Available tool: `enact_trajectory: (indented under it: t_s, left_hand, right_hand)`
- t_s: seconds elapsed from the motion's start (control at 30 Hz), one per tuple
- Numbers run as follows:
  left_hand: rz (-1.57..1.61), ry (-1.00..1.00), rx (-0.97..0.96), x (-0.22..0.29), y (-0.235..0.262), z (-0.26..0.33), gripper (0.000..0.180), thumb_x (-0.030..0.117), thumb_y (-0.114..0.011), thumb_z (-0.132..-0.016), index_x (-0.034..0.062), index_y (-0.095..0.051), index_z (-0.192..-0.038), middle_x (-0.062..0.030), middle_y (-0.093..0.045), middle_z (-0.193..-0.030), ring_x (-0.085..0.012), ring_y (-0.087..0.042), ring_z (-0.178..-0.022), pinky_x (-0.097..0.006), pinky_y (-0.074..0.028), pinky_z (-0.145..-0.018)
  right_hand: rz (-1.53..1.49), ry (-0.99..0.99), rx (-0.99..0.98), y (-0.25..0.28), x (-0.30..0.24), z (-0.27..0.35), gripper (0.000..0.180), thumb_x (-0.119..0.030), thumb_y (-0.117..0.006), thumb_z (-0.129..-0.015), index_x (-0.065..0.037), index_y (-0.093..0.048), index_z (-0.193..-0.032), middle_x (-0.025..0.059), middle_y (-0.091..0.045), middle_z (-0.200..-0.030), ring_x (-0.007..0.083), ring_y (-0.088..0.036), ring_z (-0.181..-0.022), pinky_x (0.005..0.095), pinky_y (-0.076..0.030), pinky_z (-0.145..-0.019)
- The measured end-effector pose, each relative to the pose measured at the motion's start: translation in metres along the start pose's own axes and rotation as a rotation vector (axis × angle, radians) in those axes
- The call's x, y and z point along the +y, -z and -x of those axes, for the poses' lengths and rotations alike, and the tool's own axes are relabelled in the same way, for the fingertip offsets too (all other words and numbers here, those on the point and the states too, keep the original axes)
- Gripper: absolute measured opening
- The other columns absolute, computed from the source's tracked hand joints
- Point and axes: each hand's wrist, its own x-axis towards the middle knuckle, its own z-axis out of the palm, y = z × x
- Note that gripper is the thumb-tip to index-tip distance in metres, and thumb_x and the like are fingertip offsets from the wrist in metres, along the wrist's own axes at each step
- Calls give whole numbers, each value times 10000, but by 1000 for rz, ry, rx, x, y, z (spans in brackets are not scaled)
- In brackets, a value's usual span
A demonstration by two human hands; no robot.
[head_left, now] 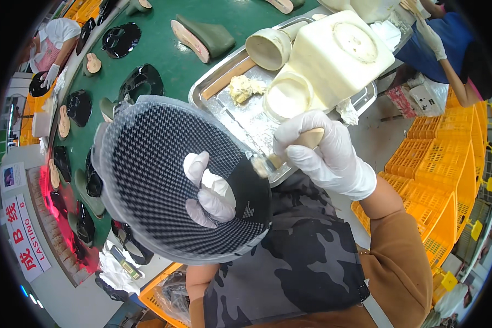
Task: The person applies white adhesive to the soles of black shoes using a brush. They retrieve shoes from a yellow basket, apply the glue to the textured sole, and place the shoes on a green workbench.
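My left hand (213,199), in a white glove, holds up a shoe upper (147,158). Its black-and-white houndstooth lining faces me, framed by a pale rim and a plain black patch near the opening. Curled fingers show through that opening; the rest of the hand is behind the upper. My right hand (333,158), also gloved, is closed around a wooden-handled brush (312,138). The brush's pale bristles are at the upper's right edge; whether they touch is unclear. Just beyond is a metal tray (200,87) with a cream glue container (322,60) and its open cup of white liquid (288,95).
Green shoe lasts (208,39) and glossy black uppers (121,40) lie on the green conveyor belt (158,33). Yellow crates (421,180) are stacked at the right. Two people work nearby, one in blue (437,49) at the far right, one at the far left (57,35).
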Motion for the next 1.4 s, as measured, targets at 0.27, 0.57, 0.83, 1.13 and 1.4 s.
enact_trajectory:
  t_s: [0.27, 0.57, 0.83, 1.13, 1.4]
  left_hand:
    - [-1041, -988, -105, -2, 13, -46, 307, 44, -318, -951, -88, -305, -1227, -242, -409, -1206, -333, -538, -1043, -389, -501, -862]
    - [-1213, -1255, -208, 13, 16, -56, 296, 5, -246, -967, -112, -305, -1232, -300, -357, -1272, -423, -585, -1007, -428, -579, -794]
    - [-747, -1158, 113, -1, 11, -58, 214, 12, -349, -950, -70, -335, -1147, -286, -378, -1252, -435, -604, -923, -419, -595, -753]
    - [-852, -1034, -188, 18, 12, -65, 374, 105, -260, -982, 49, -188, -1345, -382, -511, -1100, -436, -590, -954, -458, -515, -839]
    - [-664, -42, -133, 38, 28, -26, 327, 113, -423, -920, -24, -502, -1206, -201, -544, -1199, -346, -562, -1061, -408, -462, -908]
  right_hand:
    - [-80, 64, 102, -9, 1, 9, 185, -166, -557, -924, -3, -500, -991, 83, -601, -809, 119, -574, -707, 265, -480, -641]
    - [-355, -249, 92, -5, -25, 23, 303, -294, -567, -920, -15, -450, -932, 109, -596, -758, 133, -560, -582, 239, -471, -526]
    - [-768, -275, 14, -13, -22, 36, 222, -117, -601, -892, -17, -471, -1043, 131, -620, -895, 122, -604, -629, 219, -516, -562]
    - [-66, 66, 72, -17, 20, 26, 218, -79, -658, -855, -9, -509, -997, 69, -644, -856, 140, -629, -728, 266, -499, -649]
    - [-106, 157, 162, 5, 13, -2, 235, -186, -581, -918, -3, -489, -1035, 146, -598, -925, 177, -601, -822, 292, -514, -702]
